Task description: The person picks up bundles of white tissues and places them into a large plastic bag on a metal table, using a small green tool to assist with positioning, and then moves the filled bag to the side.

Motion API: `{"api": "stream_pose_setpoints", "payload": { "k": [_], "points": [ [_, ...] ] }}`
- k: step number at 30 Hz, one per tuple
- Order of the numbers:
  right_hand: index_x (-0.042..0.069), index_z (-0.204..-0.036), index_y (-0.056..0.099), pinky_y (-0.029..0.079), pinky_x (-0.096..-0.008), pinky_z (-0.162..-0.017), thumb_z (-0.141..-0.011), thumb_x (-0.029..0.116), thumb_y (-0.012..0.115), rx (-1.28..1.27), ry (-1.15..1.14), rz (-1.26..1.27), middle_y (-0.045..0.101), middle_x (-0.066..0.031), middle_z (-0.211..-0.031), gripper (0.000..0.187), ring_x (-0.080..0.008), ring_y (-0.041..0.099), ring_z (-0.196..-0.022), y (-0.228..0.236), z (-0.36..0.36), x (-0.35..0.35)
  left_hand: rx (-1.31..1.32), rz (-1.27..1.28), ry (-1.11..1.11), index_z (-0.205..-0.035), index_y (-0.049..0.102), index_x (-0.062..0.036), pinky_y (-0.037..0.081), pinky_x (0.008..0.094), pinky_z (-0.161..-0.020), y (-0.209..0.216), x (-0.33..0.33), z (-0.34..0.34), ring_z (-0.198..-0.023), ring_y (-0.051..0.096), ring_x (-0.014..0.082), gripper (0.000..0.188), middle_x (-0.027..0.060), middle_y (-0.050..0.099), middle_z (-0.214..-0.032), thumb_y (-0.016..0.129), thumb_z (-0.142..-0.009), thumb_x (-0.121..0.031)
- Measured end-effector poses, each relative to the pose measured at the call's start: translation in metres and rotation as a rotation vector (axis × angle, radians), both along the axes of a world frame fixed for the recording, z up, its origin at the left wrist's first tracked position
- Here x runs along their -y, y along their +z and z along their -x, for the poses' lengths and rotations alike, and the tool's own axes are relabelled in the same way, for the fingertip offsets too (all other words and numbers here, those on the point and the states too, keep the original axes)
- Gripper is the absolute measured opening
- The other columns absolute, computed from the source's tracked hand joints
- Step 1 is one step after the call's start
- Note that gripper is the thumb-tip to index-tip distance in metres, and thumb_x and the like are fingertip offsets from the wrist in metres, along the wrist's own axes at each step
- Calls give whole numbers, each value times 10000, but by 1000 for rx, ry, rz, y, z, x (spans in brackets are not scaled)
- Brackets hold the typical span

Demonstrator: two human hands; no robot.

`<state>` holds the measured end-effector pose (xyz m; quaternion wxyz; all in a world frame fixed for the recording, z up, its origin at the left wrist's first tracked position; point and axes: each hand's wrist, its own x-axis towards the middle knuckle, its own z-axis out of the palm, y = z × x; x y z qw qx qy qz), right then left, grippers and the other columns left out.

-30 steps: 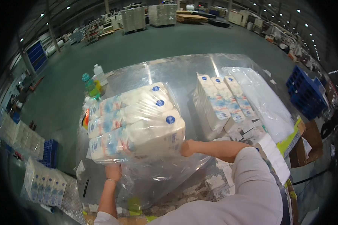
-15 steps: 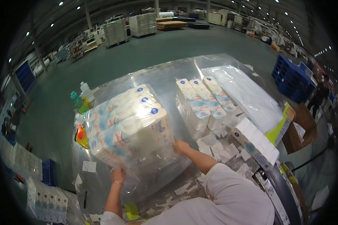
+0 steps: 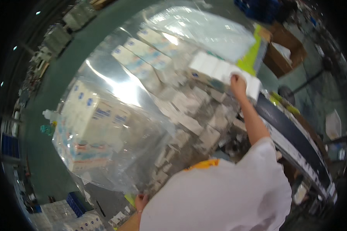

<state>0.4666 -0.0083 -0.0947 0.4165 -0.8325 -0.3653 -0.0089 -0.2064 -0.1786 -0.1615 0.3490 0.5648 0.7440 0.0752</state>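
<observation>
My right hand (image 3: pixel 238 85) is at a row of white tissue packs (image 3: pixel 212 66) on the right side of the table. Its fingers bend against the packs, but blur hides whether they grip. My left hand (image 3: pixel 141 201) is low near the front edge, fingers curled, just below the loose edge of a clear plastic bag (image 3: pixel 142 134); what they hold, if anything, is hidden. Inside the bag, at the left, sits a stack of wrapped tissue packs (image 3: pixel 81 134) with blue and pink print. Several similar long packs (image 3: pixel 137 63) lie farther back on the metal table.
A pile of clear plastic sheets (image 3: pixel 200 30) covers the far right corner. White scraps (image 3: pixel 189 104) litter the table's middle. A dark curved rail (image 3: pixel 289 127), an open cardboard box (image 3: pixel 285 54) and a yellow-green sheet (image 3: pixel 254 50) stand to the right. Bottles (image 3: pixel 48 129) are at the left edge.
My view has swung to the right. Both hands have left the bagged stack's sides: the right moved across to the white packs, the left down by the bag's loose edge.
</observation>
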Motion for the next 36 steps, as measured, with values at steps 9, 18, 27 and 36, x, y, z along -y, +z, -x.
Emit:
{"api": "stream_pose_setpoints", "payload": {
  "k": [9,18,27,36],
  "points": [
    [107,-1006,608,432,-411,-779,-832,426,372,63,-9,539,612,-158,-907,433,-346,565,-871,7,-93,48,421,7,-509,-972,569,-4,466,272,-689,110,-137,-247,-761,597,151,206,108,628,-847,582,-816,-137],
    [-41,-1067,529,439,-329,-735,-840,474,445,-495,316,52,584,-179,-932,569,-263,567,-822,-49,48,43,904,341,41,-1204,431,-22,460,308,-793,52,-223,-428,-975,527,188,473,91,528,-1106,414,-892,-377],
    [21,-1237,388,445,-311,-818,-825,455,463,-1742,158,-305,524,-127,-1105,602,-210,530,-993,28,112,60,1205,692,-28,-1211,406,-30,476,326,-807,109,-209,-419,-974,550,208,521,113,526,-1113,471,-860,-409],
    [51,-1231,402,499,-471,-699,-763,422,523,-1797,306,-149,526,-139,-1119,610,-283,558,-957,63,147,156,1283,776,-253,-1280,322,-30,416,321,-884,140,-165,-374,-1081,477,186,602,107,457,-1209,493,-844,-408]
  ]
}}
